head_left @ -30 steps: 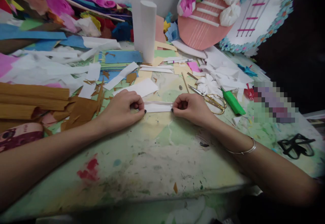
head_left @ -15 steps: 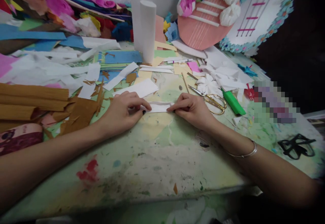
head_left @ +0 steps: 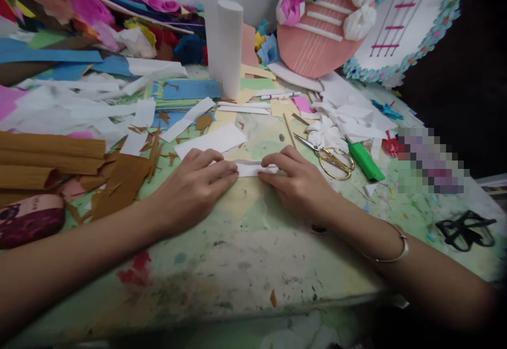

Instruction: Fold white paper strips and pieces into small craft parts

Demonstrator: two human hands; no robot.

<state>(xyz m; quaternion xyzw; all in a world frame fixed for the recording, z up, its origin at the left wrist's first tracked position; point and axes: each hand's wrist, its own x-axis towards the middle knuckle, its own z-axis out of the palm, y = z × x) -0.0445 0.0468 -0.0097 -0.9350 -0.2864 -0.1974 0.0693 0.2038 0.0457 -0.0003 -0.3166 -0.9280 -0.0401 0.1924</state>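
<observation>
A narrow folded strip of white paper point(head_left: 249, 169) lies on the paint-stained table between my two hands. My left hand point(head_left: 198, 182) closes its fingers on the strip's left end, with the fingertips bunched together. At the other end, my right hand point(head_left: 299, 180) holds the strip between its thumb below and its fingers above. Just behind my left hand lies a white paper piece point(head_left: 214, 140). Gold-handled scissors point(head_left: 330, 159) rest beyond my right hand, beside a green roll point(head_left: 365, 161) and a thin wooden stick point(head_left: 290, 130).
Brown crepe paper point(head_left: 51, 153) and a dark red box-like object point(head_left: 31, 219) are at left. A white cylinder point(head_left: 231, 48) stands at the back. A pink guitar-shaped craft point(head_left: 312, 48) leans behind. Black glasses-like frames point(head_left: 465, 230) lie far right.
Both hands have shifted along the strip: the left fingers have moved slightly right, and the right thumb has slid a little left underneath. The strip remains in place.
</observation>
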